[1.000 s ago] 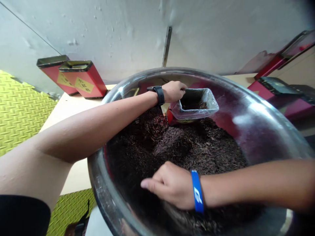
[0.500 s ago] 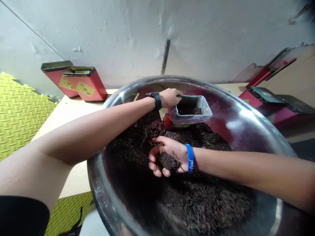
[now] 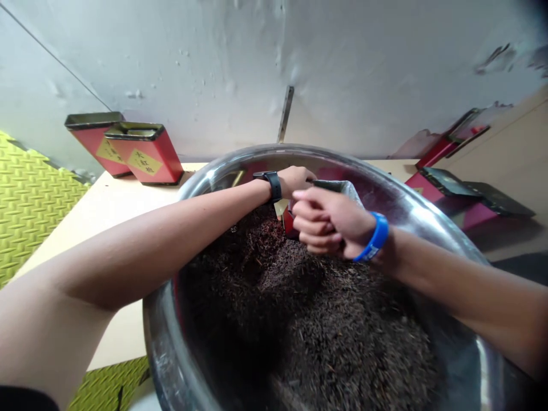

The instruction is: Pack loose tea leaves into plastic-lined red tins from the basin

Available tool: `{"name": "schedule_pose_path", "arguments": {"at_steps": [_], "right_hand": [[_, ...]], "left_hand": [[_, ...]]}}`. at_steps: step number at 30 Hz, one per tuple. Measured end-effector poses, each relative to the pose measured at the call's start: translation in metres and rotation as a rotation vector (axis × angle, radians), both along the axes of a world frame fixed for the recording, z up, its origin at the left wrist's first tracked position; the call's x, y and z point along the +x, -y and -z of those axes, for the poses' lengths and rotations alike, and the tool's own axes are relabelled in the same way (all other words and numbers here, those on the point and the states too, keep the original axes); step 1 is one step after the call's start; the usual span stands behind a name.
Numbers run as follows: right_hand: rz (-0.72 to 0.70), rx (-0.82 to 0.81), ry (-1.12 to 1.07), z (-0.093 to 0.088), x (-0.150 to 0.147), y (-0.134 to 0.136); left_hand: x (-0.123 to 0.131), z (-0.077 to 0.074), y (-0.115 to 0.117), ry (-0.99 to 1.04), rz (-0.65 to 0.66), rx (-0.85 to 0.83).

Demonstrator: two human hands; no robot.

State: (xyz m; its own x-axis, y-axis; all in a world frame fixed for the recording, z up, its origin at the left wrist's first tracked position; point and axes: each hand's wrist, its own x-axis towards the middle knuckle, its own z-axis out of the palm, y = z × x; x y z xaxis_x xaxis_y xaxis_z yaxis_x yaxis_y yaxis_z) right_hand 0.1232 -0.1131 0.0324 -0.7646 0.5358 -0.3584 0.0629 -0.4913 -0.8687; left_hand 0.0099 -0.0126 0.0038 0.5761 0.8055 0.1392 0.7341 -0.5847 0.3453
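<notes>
A large steel bowl (image 3: pixel 160 342) holds a heap of dark loose tea leaves (image 3: pixel 355 331). In it stands a red tin (image 3: pixel 288 224) lined with a clear plastic bag (image 3: pixel 353 193). My left hand (image 3: pixel 297 180), with a black watch on the wrist, is closed on the tin's left rim. My right hand (image 3: pixel 327 221), above a blue wristband, is curled into a fist in front of and above the tin, covering most of its opening. The handful of tea leaves inside that fist is hidden by the fingers.
Two red tins (image 3: pixel 148 157) with yellow labels stand on the pale table (image 3: pixel 115 205) at the left. More red tins (image 3: pixel 447 188) are at the right of the bowl. Behind rises a grey wall (image 3: pixel 205 74); yellow floor matting (image 3: pixel 34 205) shows at the left.
My right hand has risen from the heap to the tin, and its cupped fingers have closed round the tea leaves. My left hand keeps its hold on the tin. The view has shifted slightly.
</notes>
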Motion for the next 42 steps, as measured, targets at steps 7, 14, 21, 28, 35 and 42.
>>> {"name": "schedule_pose_path", "arguments": {"at_steps": [7, 14, 21, 28, 35, 42], "right_hand": [[0.524, 0.702, -0.067, 0.003, 0.027, -0.061], [0.583, 0.773, -0.096, 0.016, 0.033, -0.078], [0.571, 0.65, -0.203, 0.018, 0.039, -0.084], [0.513, 0.732, -0.156, 0.021, 0.04, -0.088], [0.626, 1.026, 0.071, 0.025, 0.042, -0.088], [0.541, 1.127, -0.004, 0.013, 0.048, -0.095]], "left_hand": [[0.002, -0.002, 0.001, -0.031, 0.005, 0.047], [0.0, 0.002, 0.001, -0.017, 0.039, 0.057], [-0.001, 0.0, 0.0, -0.046, 0.037, 0.077], [-0.002, -0.001, 0.001, -0.066, 0.031, 0.073], [-0.002, -0.001, 0.001, -0.053, 0.041, 0.058], [-0.001, -0.002, 0.002, -0.05, 0.039, 0.049]]}}
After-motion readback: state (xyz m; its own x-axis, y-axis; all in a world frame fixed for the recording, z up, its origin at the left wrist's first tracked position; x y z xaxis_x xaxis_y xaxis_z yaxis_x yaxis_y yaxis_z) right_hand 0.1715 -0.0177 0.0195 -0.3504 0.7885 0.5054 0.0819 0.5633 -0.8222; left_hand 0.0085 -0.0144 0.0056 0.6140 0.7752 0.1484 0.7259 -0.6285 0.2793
